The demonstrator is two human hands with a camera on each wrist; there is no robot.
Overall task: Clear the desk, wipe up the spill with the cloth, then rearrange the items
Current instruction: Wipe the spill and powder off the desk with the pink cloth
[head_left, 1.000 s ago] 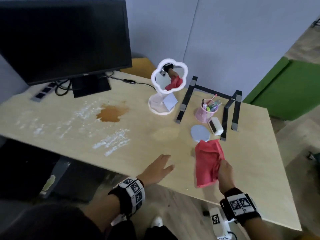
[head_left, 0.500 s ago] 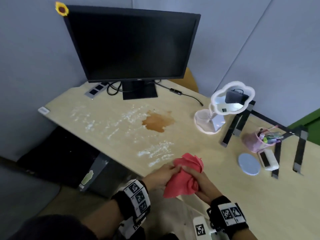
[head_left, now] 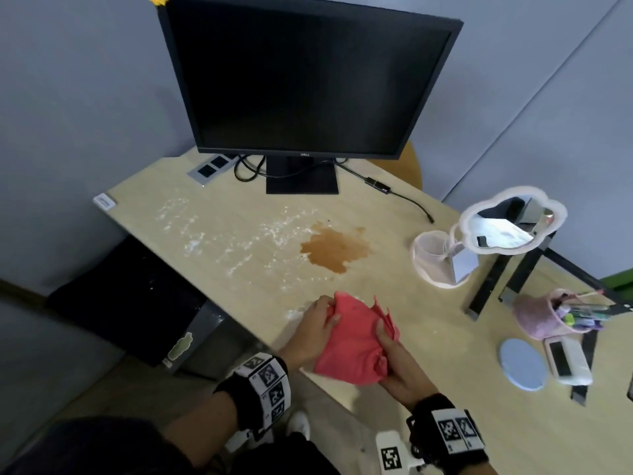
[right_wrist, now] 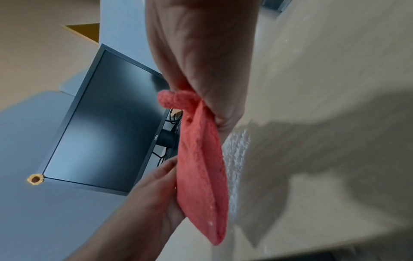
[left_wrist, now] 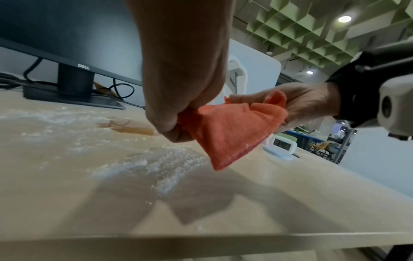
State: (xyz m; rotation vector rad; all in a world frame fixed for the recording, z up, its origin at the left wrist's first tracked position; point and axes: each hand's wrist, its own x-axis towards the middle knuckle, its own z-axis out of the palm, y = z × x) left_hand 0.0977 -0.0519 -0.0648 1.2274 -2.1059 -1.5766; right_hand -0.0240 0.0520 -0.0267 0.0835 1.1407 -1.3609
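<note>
We hold the cloth (head_left: pixel 352 341) between both hands, just above the surface (head_left: pixel 428 337). Our left hand (head_left: pixel 313 332) pinches its left edge; our right hand (head_left: pixel 397 363) bunches its right side in a closed grip. Beyond the grip lie white powder (head_left: pixel 239 241) and the brown spill (head_left: pixel 334 250).

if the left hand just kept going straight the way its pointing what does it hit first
Judging from the head view, the left hand, gripping the red cloth above the desk, points toward the brown spill. White powder lies in between, so it would likely meet that first; depth is uncertain.
</note>
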